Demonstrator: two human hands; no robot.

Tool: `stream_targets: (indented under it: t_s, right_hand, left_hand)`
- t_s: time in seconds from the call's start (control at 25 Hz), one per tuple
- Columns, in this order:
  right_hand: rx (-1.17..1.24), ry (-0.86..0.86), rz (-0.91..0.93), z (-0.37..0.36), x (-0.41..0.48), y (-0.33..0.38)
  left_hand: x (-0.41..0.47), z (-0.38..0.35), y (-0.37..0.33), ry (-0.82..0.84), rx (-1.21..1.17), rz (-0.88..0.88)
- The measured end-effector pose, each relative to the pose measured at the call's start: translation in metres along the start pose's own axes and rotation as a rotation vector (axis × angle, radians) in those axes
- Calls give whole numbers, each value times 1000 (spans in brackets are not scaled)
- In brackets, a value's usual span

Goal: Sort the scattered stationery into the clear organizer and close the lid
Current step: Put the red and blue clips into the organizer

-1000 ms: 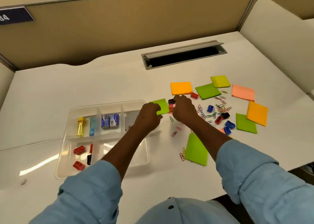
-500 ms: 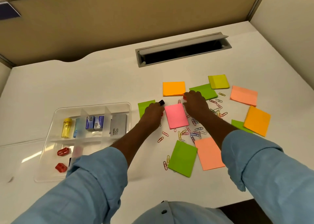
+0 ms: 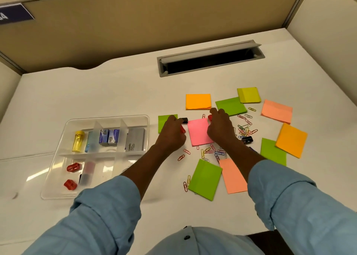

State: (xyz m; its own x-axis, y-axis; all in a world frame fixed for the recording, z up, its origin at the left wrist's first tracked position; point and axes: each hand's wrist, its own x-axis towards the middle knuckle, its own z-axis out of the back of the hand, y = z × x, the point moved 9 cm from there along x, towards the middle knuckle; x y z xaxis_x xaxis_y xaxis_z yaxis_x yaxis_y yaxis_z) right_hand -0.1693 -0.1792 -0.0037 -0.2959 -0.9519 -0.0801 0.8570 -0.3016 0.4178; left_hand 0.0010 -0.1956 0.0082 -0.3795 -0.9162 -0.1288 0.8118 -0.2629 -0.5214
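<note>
Red sharpener [image 3: 182, 129] gripped in my left hand [image 3: 171, 134], second red sharpener [image 3: 210, 117] pinched by my right hand [image 3: 220, 128]; I should lift both straight, sparing the pink note [image 3: 199, 133] between

Office cubicle: white desk [image 3: 116, 92], partition panels [image 3: 135, 22], cable slot [image 3: 210, 58].

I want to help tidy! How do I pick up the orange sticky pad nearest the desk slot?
Probably pinch the orange sticky pad across its far and near edges, coming from above over its left half. It lies flat on the desk, and its near edge shows thickness to catch. The left looks free; the green pad and the right hand crowd its right corner.
</note>
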Motion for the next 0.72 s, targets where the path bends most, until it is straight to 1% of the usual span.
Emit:
stream_targets:
  t_s: [0.12,0.28,0.36,0.48,0.6,0.72]
  right_hand:
    - [-13,48,-28,-7,-7,13]
    - [42,31,15,-13,-19,59]
    - [65,-2,73,-13,-26,86]
    - [107,0,215,-20,-42,144]
    - [181,72,319,-33,-65,207]
    - [243,179,458,-48,-97,267]
  left_hand:
    - [-19,14,2,-48,-62,19]
    - [-54,52,13,-201,-212,24]
    - [-72,77,26,-284,-282,63]
    - [-105,121,68,-405,-357,157]
    - [-139,160,120,-466,-327,244]
    - [-171,183,174,-457,-196,350]
